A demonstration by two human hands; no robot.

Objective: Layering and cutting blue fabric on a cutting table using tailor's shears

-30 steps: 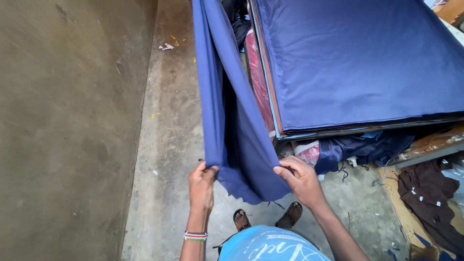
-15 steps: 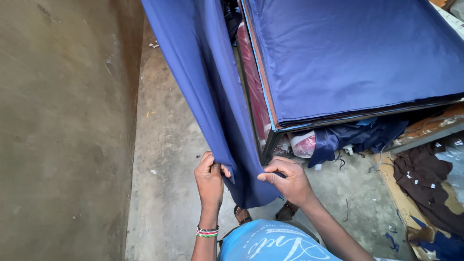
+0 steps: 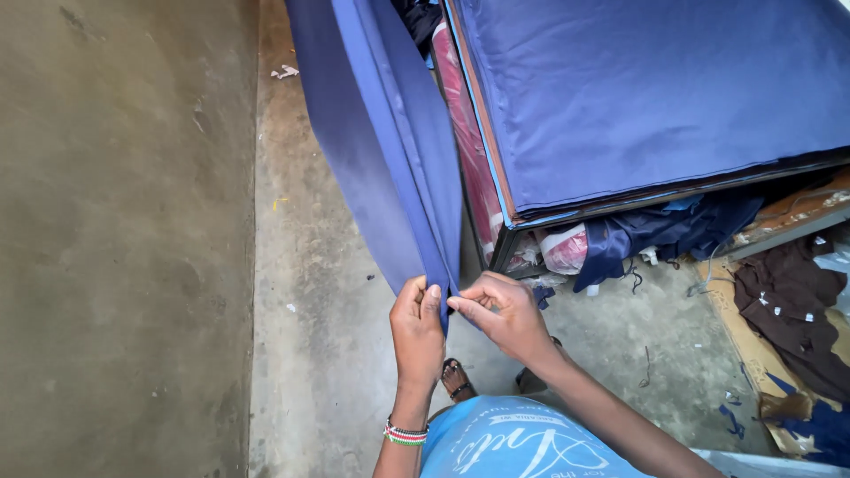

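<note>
A wide table (image 3: 496, 190) stands at the right, its top spread with dark blue cloth (image 3: 655, 88). Under it sit a red plastic-wrapped roll (image 3: 465, 150) and a crumpled blue bundle (image 3: 673, 232). Brown fabric (image 3: 784, 301) lies on cardboard (image 3: 739, 336) on the concrete floor (image 3: 310, 292), and a grey wall (image 3: 115, 239) runs along the left.

Soft even daylight, sharp, faint shadows
</note>
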